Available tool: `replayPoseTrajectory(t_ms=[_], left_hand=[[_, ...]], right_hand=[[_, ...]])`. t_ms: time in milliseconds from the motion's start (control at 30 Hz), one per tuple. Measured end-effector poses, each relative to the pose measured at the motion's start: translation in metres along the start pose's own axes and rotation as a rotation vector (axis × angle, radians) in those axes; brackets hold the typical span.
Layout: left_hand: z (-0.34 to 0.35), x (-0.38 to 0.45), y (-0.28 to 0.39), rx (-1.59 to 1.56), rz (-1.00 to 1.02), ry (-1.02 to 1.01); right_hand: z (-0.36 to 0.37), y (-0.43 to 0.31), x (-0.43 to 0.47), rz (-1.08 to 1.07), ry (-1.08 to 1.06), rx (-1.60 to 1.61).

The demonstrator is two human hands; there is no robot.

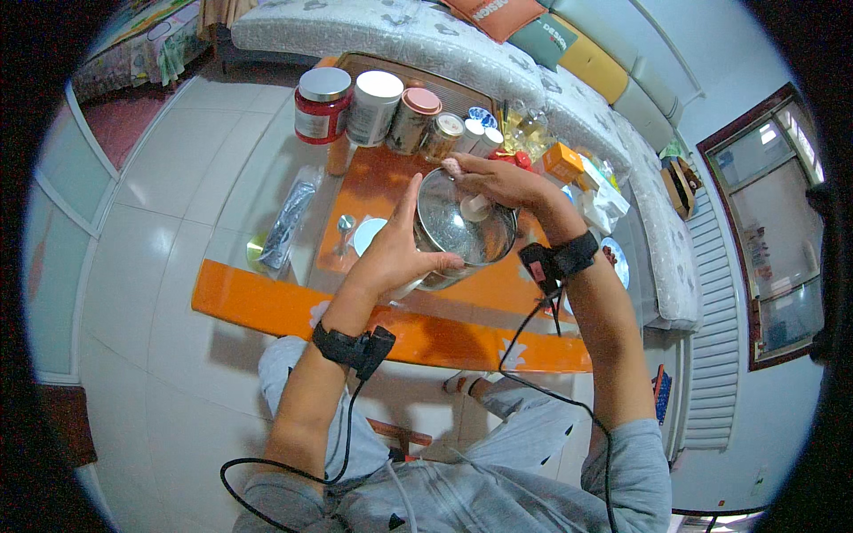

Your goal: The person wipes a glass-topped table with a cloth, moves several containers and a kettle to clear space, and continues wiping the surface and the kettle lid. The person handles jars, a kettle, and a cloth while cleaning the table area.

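A round metal pot with a rimmed glass lid (453, 216) is tilted over the middle of the orange and glass table (266, 283). My left hand (406, 250) grips the pot's near left side, its thumb along the rim. At the far side, my right hand (490, 180) has a small pink cloth or pad (453, 166) at its fingertips, by the rim. The lid's pale knob (474, 208) shows below that hand. Just left of the pot lies a pale round dish (370, 234), partly hidden by my left hand.
Behind stand a red jar (322, 110), a white tub (374, 110), a pink-lidded canister (416, 120) and a brown tray (400, 76). An orange box (562, 162) stands at right. A plastic-wrapped item (290, 220) lies left. Black cables hang from both wrist straps.
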State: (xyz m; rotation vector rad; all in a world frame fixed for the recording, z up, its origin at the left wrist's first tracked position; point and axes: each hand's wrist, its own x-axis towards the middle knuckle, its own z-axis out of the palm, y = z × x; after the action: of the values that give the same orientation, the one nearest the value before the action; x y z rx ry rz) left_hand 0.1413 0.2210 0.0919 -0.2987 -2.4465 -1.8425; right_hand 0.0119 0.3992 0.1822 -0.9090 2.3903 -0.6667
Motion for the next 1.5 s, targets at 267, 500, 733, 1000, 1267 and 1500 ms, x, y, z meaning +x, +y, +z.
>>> replayPoseTrajectory(t_ms=[267,500,733,1000,1267,1500], left_hand=[[-0.002,0.000,0.006,0.081,0.016,0.032],[0.000,0.003,-0.001,-0.125,0.013,-0.004],[-0.001,0.005,-0.003,-0.126,0.040,-0.037],[-0.002,0.001,-0.004,-0.069,0.037,-0.024],[0.000,0.004,-0.011,-0.096,0.038,-0.038],[0.004,0.008,-0.012,-0.158,0.091,-0.004]], right_hand=[[0.038,-0.016,0.002,-0.499,0.236,-0.935],[0.033,-0.058,-0.039,-0.590,0.027,-0.578],[0.013,-0.042,0.004,-0.681,0.033,-0.308],[-0.009,0.027,-0.007,-0.190,0.306,-0.005],[-0.015,0.000,-0.002,0.107,0.209,-0.111],[0.009,-0.057,-0.005,-0.386,-0.299,-0.294]])
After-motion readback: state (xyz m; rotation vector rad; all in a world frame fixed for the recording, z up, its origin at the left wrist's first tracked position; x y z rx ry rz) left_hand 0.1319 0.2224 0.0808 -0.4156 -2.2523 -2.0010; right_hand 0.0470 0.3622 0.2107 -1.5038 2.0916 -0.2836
